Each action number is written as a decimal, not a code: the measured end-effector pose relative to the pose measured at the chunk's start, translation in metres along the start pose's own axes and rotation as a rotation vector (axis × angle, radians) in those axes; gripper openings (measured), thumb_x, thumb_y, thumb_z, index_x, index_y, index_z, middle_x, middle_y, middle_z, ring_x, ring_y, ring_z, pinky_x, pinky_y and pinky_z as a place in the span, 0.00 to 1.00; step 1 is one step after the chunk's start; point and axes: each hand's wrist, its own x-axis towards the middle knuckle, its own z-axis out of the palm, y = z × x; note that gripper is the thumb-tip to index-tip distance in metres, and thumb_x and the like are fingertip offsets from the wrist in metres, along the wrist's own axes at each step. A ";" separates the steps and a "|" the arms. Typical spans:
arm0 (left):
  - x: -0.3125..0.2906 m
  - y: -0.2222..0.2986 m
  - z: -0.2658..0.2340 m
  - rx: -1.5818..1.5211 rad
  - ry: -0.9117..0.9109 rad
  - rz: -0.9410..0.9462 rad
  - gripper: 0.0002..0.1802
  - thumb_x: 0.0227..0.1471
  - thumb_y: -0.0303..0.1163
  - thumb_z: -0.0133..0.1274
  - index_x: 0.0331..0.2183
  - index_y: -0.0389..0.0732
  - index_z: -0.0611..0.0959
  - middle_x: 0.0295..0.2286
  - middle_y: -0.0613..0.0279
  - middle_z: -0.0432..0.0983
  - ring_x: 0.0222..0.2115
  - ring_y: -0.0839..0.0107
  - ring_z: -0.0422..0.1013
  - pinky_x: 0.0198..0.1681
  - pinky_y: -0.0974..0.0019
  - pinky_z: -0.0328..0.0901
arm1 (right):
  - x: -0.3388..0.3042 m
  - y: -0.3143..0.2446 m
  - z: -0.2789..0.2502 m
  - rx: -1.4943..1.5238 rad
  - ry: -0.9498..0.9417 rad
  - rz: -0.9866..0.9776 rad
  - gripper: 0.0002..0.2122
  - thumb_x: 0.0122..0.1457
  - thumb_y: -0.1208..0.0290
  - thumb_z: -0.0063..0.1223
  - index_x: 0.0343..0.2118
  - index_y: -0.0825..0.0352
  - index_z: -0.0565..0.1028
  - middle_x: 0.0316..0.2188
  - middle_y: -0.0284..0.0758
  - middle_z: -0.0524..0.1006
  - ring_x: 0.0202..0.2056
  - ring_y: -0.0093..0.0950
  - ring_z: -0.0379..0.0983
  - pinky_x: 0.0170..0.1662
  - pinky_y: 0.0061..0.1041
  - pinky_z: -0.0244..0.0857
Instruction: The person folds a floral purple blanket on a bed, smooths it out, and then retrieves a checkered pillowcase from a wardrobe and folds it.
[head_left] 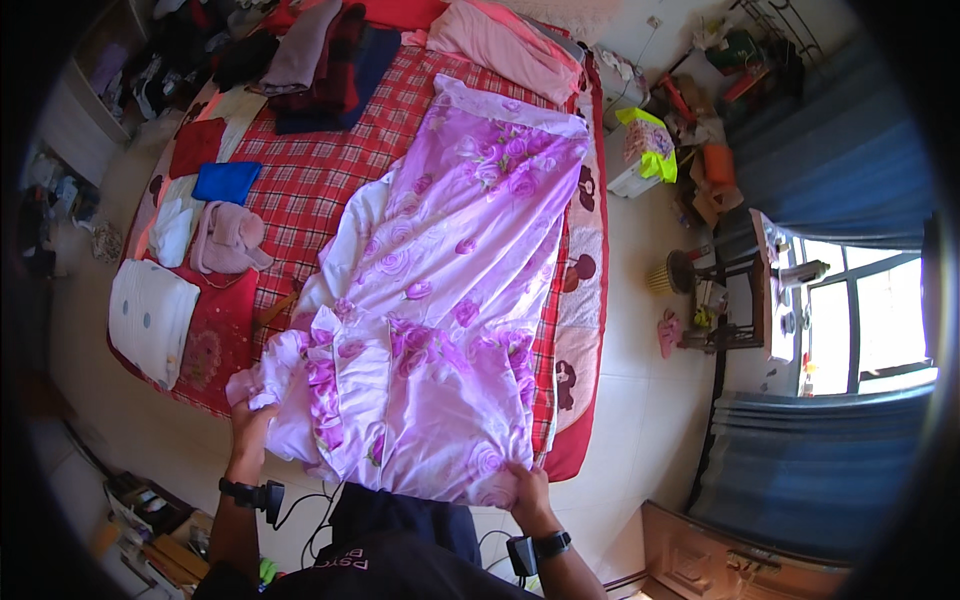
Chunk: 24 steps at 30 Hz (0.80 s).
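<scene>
A glossy purple-and-white bed sheet (440, 240) with a rose print stretches lengthwise over the bed, its far end spread flat and its near part doubled over in folds. My left hand (252, 428) is closed on the bunched left corner of its near edge. At the near right corner, my right hand (527, 492) grips the same sheet, fingers partly hidden by the cloth. Between both hands the near edge hangs past the bed toward my body. Beneath lies a red plaid bedcover (330, 165).
Folded clothes (320, 75) are stacked at the bed's far left, near a blue folded cloth (227, 182), a pink bundle (228, 240) and a white folded quilt (150, 315). A pink pillow (500, 45) lies at the far end. Right of the bed stand a wooden stool (735, 300) and blue curtains (800, 450).
</scene>
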 end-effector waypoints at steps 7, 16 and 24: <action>0.036 0.052 0.031 0.039 0.008 0.192 0.19 0.43 0.22 0.52 0.41 0.34 0.75 0.36 0.63 0.73 0.36 0.74 0.70 0.39 0.73 0.63 | 0.009 -0.059 0.031 0.184 0.037 -0.274 0.30 0.51 0.85 0.44 0.59 0.65 0.55 0.42 0.46 0.71 0.34 0.34 0.74 0.35 0.28 0.72; 0.222 0.175 0.161 -0.100 -0.174 0.141 0.12 0.46 0.30 0.54 0.35 0.36 0.80 0.29 0.61 0.76 0.28 0.73 0.72 0.27 0.66 0.67 | 0.140 -0.205 0.057 0.457 -0.162 -0.403 0.06 0.57 0.72 0.45 0.33 0.67 0.72 0.26 0.33 0.74 0.27 0.26 0.72 0.29 0.22 0.68; 0.270 0.157 0.279 0.535 0.084 0.782 0.19 0.47 0.30 0.52 0.42 0.34 0.73 0.38 0.50 0.75 0.39 0.59 0.72 0.42 0.61 0.66 | 0.268 -0.250 0.083 0.031 0.210 -0.686 0.22 0.51 0.75 0.51 0.50 0.73 0.65 0.38 0.39 0.71 0.38 0.31 0.69 0.44 0.31 0.65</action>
